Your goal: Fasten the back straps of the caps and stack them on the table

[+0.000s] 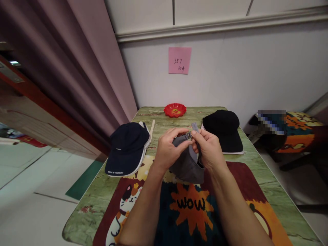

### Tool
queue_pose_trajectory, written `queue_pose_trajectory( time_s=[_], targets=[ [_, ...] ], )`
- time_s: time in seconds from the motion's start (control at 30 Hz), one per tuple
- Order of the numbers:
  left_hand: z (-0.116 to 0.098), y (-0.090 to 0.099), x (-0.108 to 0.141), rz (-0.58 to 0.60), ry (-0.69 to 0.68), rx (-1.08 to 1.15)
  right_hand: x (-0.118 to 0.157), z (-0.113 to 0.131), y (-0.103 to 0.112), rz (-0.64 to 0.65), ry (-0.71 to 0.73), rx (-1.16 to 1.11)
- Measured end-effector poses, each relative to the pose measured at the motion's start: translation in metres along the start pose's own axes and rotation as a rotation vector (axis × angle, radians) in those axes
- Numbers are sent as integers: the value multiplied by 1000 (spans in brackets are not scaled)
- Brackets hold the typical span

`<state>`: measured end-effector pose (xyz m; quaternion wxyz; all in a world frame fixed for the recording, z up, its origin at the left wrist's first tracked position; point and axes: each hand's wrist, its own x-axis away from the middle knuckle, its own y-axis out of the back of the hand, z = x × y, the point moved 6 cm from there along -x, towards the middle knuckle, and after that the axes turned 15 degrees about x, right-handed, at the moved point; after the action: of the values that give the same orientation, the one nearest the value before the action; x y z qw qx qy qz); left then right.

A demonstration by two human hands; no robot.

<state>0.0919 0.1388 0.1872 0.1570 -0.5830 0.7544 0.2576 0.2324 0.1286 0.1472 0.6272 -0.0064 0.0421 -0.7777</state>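
1. Grey cap [188,167]: held up by both hands over the far part of the patterned mat [191,229], roughly midway between the desk's left and right edges. Crown hangs low, strap side uppermost. Cannot tell whether its underside touches the mat.
2. Left hand [169,147]: fingers curled nearly closed, thumb and fingers pinching the cap's back band just beside the metal buckle [189,135].
3. Right hand [206,145]: nearly closed too, thumb against fingers, gripping the strap [195,128] by the buckle. Strap's free end pokes up past the fingertips.
4. Navy cap [128,145]: on the desk [89,208] by its left edge, toward the far left corner. Brim faces the near side, small white lettering along it, pale edging below. Light-coloured strap [152,129] sticks out at its right.
5. Black cap [222,131]: by the desk's right edge, toward the far right corner; white edging shows under its brim.
6. Red dish [175,110]: scalloped rim, yellow design inside, near the middle of the far edge.
7. Mat: spreads to the near side of view; cat figure at left, orange "WOW" burst between the forearms.
8. Pink note [179,60]: on the wall above the dish, handwritten "357" plus characters.
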Motion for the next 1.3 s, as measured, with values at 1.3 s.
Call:
queue_pose_trajectory(
  time_s=[1.3],
  targets=[
    [38,10,1,-210,318,481,2,-1,-8,77,10,80]
  ],
)
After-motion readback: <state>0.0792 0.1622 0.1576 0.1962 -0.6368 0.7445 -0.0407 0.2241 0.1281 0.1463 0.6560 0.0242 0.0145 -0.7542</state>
